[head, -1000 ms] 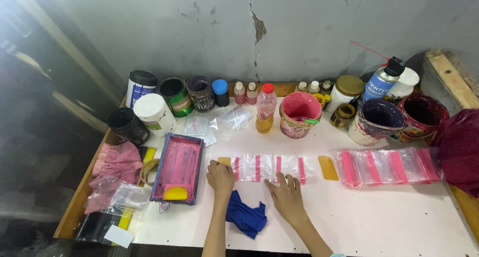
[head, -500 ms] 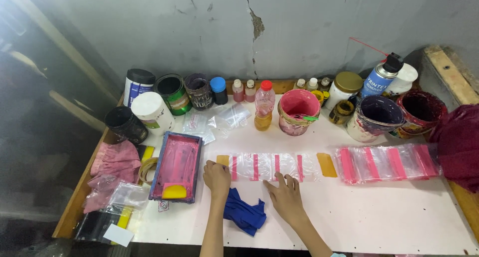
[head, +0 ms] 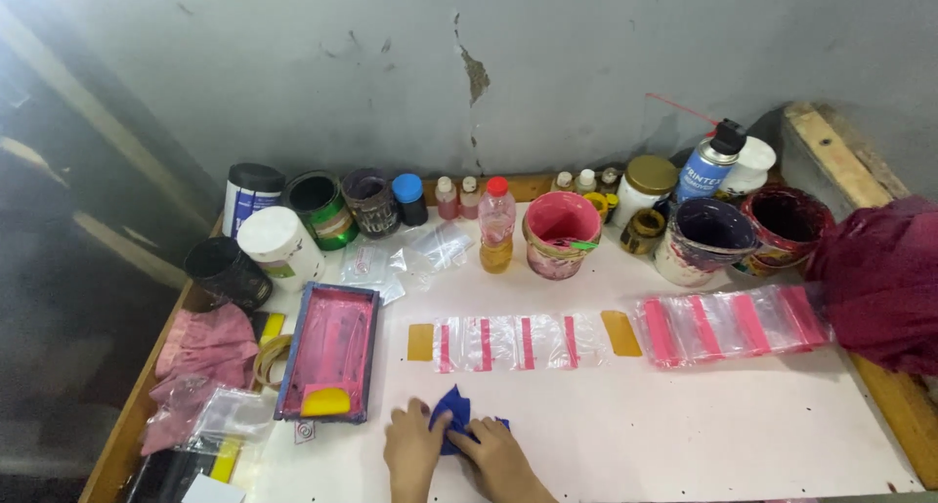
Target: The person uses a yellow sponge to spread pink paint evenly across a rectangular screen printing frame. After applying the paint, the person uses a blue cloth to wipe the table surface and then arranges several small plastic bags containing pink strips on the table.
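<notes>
At the table's front edge both of my hands are on a crumpled blue cloth [head: 452,411]. My left hand [head: 412,453] grips its left side and my right hand [head: 498,461] holds its lower right part. Just beyond them lies a row of clear plastic bags with pink stripes [head: 518,342], fixed at each end by yellow tape [head: 421,342]. A small pink-stained screen frame [head: 330,352] with a yellow squeegee [head: 324,400] in it lies to the left of my left hand.
Paint cans, jars, small bottles and a spray can [head: 705,168] line the back against the wall. A pink bucket [head: 561,233] stands mid-back. A second stack of striped bags [head: 730,324] lies right, by a dark red cloth [head: 884,278]. Pink rags [head: 203,345] sit left.
Both hands have pulled back from the taped row of bags toward the front edge and have closed on the blue cloth. The camera view has tilted up a little.
</notes>
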